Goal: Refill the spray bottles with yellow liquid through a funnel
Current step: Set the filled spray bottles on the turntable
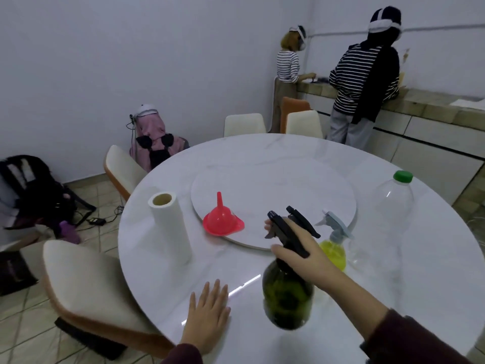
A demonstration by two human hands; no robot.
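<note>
My right hand (301, 254) grips the black spray head of a dark green spray bottle (287, 295) and holds it tilted above the round white table (420, 298). My left hand (208, 311) rests flat on the table near its front edge, fingers straight. A red funnel (222, 219) stands upside down on the turntable (262, 190). Behind my right hand stands a clear spray bottle (333, 252) with a pale blue head and yellow liquid inside. A large clear plastic bottle (393, 206) with a green cap stands at the right.
A paper towel roll (170, 227) stands upright at the left of the table. Cream chairs (86, 292) ring the table. Two people in striped tops (362, 80) work at a counter at the back right. Bags lie on the floor at the left.
</note>
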